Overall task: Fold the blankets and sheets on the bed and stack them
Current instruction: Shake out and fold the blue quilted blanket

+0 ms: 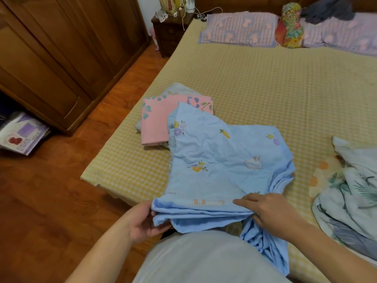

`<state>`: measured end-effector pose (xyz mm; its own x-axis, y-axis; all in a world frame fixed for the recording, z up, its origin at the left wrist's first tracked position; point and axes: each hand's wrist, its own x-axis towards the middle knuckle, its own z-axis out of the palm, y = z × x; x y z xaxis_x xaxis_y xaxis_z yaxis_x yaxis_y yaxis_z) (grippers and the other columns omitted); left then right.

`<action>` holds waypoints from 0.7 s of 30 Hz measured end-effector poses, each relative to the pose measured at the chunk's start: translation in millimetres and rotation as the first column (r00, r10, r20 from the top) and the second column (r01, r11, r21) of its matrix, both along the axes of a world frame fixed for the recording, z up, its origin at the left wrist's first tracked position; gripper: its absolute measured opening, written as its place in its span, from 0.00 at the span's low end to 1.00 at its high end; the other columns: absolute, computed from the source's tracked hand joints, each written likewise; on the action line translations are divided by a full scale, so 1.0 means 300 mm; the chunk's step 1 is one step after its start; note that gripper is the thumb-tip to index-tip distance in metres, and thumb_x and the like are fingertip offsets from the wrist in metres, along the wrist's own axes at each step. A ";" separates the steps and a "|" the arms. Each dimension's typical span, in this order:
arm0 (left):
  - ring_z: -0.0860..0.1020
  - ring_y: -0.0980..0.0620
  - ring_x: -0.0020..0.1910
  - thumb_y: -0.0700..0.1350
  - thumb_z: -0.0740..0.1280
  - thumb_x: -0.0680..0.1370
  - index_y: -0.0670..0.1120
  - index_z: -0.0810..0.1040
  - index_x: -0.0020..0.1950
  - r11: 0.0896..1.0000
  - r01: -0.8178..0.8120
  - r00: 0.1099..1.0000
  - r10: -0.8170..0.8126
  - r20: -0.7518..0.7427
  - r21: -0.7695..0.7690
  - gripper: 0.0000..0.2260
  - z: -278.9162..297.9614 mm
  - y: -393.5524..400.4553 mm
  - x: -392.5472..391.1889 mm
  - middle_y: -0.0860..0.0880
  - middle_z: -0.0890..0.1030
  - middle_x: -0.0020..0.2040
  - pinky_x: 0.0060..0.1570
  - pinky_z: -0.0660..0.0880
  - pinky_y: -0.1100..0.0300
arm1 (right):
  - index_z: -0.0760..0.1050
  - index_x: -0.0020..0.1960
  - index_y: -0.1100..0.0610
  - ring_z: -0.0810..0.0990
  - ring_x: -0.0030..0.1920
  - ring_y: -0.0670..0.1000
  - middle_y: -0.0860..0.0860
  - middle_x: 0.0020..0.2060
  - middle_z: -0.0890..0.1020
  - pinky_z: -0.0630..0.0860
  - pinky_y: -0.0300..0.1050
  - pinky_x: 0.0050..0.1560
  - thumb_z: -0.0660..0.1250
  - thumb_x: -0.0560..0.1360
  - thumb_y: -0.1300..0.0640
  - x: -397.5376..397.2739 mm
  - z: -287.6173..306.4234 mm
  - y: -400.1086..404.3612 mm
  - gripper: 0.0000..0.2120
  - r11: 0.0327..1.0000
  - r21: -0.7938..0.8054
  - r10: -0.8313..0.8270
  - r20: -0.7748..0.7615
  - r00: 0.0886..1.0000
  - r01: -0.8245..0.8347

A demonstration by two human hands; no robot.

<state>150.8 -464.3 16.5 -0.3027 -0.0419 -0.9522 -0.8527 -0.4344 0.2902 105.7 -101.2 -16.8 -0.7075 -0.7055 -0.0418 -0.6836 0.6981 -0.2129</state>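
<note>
Blue blanket [220, 160], printed with rabbits and flowers, lying half-folded on the bed [265, 82] near its foot edge, far corner overlapping the folded pink sheet [157, 119]. Left hand [142, 221] clamped on the near-left corner of the blue blanket's stacked layers, thumb on top, fingers underneath. Right hand [269, 213] pressed flat on the near-right part of the blue blanket, fingers spread apart, not gripping; bunched blue cloth hanging down below it. Crumpled pale leaf-print sheet [350, 193] right of the blue blanket, apart from it. Pillows [240, 29] well beyond, at the bed's head.
</note>
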 end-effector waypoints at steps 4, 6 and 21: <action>0.82 0.45 0.28 0.30 0.59 0.81 0.31 0.78 0.56 0.971 -0.202 0.978 0.206 -0.019 0.127 0.10 -0.011 0.008 0.012 0.37 0.83 0.38 0.27 0.82 0.55 | 0.84 0.58 0.47 0.79 0.27 0.48 0.43 0.46 0.85 0.61 0.38 0.25 0.80 0.51 0.64 0.014 -0.011 -0.026 0.35 0.998 0.047 -0.031 -0.074 0.997 0.035; 0.81 0.46 0.28 0.27 0.54 0.80 0.30 0.76 0.55 0.945 -0.291 0.955 0.296 -0.013 0.153 0.12 -0.029 0.001 -0.001 0.37 0.82 0.36 0.25 0.80 0.58 | 0.84 0.57 0.47 0.79 0.26 0.49 0.43 0.45 0.85 0.61 0.38 0.24 0.79 0.52 0.65 0.014 -0.022 -0.026 0.34 0.997 0.047 -0.050 -0.096 0.994 0.055; 0.67 0.55 0.22 0.31 0.55 0.83 0.59 0.73 0.68 0.987 -0.043 0.945 -0.011 -0.328 -0.157 0.25 0.008 -0.059 -0.183 0.40 0.79 0.48 0.21 0.63 0.64 | 0.71 0.58 0.31 0.77 0.47 0.37 0.30 0.48 0.76 0.73 0.38 0.49 0.69 0.71 0.32 -0.054 0.007 0.113 0.18 0.873 0.095 -0.424 0.632 0.649 0.478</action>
<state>95.9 -482.0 19.0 -0.5938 -0.1925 -0.7812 -0.6925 -0.3722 0.6180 89.6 -67.3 -14.5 -0.7714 -0.3265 -0.5462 0.0160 0.8481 -0.5296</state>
